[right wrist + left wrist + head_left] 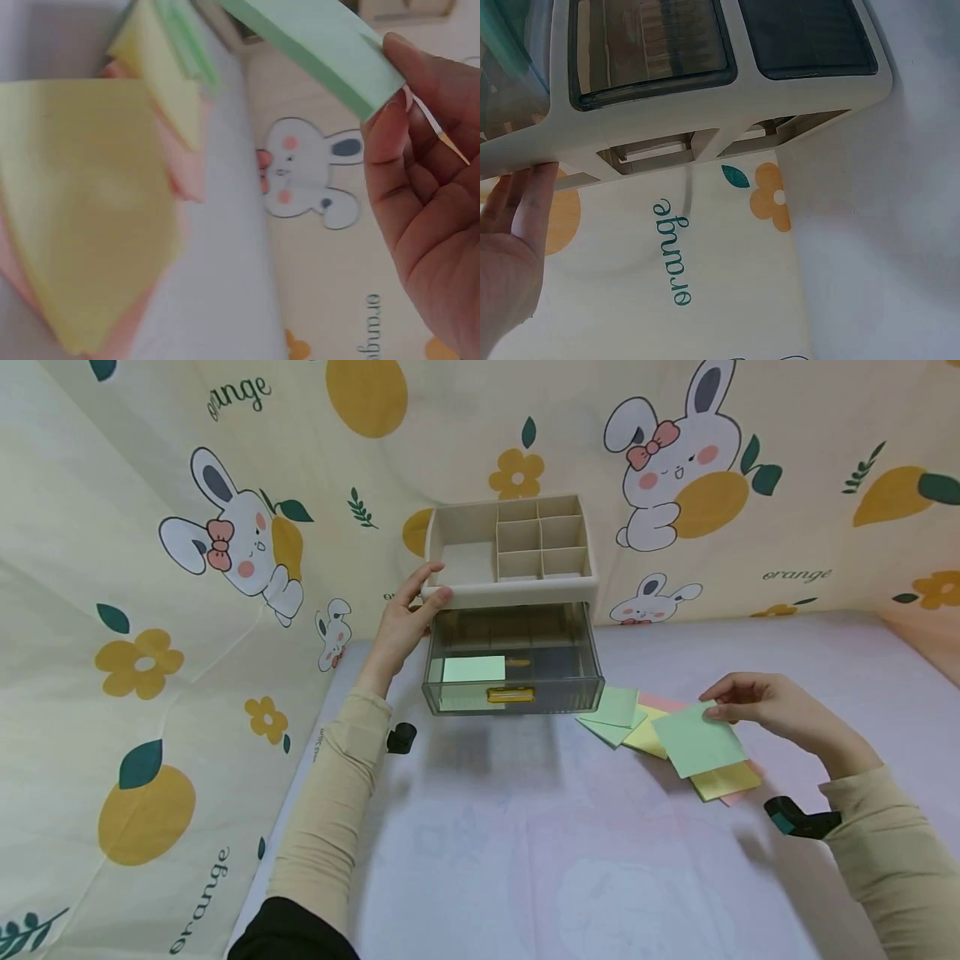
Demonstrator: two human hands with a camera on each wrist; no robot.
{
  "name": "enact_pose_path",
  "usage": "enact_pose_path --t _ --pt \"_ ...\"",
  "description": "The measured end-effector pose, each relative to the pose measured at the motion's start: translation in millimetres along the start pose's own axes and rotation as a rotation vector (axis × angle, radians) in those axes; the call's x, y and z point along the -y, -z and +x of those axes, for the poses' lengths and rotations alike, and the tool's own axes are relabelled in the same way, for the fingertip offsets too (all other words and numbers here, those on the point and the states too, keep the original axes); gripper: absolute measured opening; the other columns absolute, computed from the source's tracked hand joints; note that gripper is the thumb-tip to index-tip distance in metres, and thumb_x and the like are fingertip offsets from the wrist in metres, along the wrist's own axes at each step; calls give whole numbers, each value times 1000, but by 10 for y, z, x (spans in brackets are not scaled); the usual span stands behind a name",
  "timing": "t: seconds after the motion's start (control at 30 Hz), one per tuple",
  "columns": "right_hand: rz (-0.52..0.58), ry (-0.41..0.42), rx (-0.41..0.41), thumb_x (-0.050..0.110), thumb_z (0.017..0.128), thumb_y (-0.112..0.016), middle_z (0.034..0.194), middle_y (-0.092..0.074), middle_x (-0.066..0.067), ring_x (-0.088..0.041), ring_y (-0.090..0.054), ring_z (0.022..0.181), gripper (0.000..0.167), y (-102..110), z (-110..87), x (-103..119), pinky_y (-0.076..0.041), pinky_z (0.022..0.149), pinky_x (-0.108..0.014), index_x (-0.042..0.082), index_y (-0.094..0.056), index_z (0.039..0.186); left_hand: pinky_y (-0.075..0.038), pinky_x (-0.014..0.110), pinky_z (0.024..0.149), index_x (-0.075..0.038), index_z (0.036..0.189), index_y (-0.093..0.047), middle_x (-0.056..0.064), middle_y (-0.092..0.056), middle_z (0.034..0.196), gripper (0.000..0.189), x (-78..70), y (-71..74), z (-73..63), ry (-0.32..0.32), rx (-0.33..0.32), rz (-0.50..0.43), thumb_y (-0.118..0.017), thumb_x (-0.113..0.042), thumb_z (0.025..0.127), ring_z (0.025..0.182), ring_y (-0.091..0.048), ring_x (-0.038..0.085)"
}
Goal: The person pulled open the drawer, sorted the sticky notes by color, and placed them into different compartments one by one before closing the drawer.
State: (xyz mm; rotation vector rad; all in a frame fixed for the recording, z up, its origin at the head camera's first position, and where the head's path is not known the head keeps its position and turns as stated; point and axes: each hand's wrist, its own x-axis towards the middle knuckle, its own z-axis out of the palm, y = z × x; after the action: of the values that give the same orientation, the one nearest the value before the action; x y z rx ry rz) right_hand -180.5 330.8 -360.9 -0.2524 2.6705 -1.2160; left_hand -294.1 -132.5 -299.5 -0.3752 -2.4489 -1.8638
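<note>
A cream desk organizer [512, 593] with a compartmented top stands at the back, its smoky see-through drawer [555, 697] pulled out. Inside that drawer lies a green sticky-note pad [473, 668]. My left hand [408, 618] holds the organizer at its front left corner, with the thumb at the front edge; in the left wrist view the fingers [536, 202] lie against its side. Between thumb and fingers, my right hand [765, 706] pinches another green sticky-note pad [699, 739], raised over a loose pile of yellow [726, 779], pink and green sticky notes [617, 706].
The pile spreads over the pale tablecloth [480, 860], right of the drawer. Behind the organizer hangs a cream cloth [450, 460] printed with rabbits and oranges. A black wrist device [802, 818] sits by the right sleeve, another [402, 738] by the left one.
</note>
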Motion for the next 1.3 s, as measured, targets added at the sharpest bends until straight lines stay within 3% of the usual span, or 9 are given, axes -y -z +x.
enact_pose_path --t 0.17,0.27,0.4,0.67,0.73,0.97,1.13,1.3 --pt "134 51 -114 12 88 -64 80 -64 10 -9 -58 73 21 73 -39 101 -47 69 -21 4 -62 107 -40 28 68 -42 132 -45 0 -37 143 47 -10 -3 -10 -6 -1 6 -59 -45 88 87 -49 16" --pt "370 201 -132 -4 87 -59 82 -67 7 -9 -59 72 19 95 -28 163 -48 68 -19 2 -63 105 -41 28 70 -43 132 -45 -1 -38 143 46 -8 -5 -8 -2 -2 6 -59 -44 88 90 -50 17" --pt "700 425 -71 -20 85 -48 89 -68 0 -9 -61 76 29 113 -13 288 -49 70 -16 -2 -63 104 -42 28 71 -44 131 -45 -3 -37 143 45 -5 -13 2 9 -4 6 -59 -45 88 93 -51 18" --pt "943 639 -86 -25 86 -40 93 -66 -10 -14 -64 80 33 134 59 656 -52 75 -18 -11 -59 108 -43 29 72 -44 132 -44 2 -37 143 46 -3 -14 -1 -1 -5 4 -59 -45 88 94 -50 19" --pt "980 669 -107 -25 86 -39 92 -65 -12 -16 -64 80 32 133 92 754 -52 75 -20 -14 -58 110 -43 29 73 -43 132 -44 1 -36 143 46 -5 -15 -5 0 -6 7 -58 -45 88 95 -50 19" --pt "1108 663 -195 -22 86 -44 87 -63 -14 -19 -62 77 26 60 227 1101 -52 70 -23 -14 -59 104 -44 30 76 -42 134 -43 -2 -35 144 49 -10 -15 -12 9 -9 9 -59 -46 88 99 -51 20" --pt "1080 657 -237 -20 83 -51 85 -65 -13 -19 -63 73 20 -29 339 1324 -53 67 -22 -11 -61 99 -43 30 74 -43 133 -44 -2 -35 144 47 -6 -16 -10 9 -9 5 -59 -46 88 97 -51 20" --pt "956 620 -272 -15 81 -59 86 -69 -8 -16 -64 69 16 -131 446 1510 -54 65 -21 -7 -63 95 -41 28 71 -42 134 -43 -2 -34 145 48 -2 -16 -7 6 -5 10 -58 -45 88 91 -49 19"
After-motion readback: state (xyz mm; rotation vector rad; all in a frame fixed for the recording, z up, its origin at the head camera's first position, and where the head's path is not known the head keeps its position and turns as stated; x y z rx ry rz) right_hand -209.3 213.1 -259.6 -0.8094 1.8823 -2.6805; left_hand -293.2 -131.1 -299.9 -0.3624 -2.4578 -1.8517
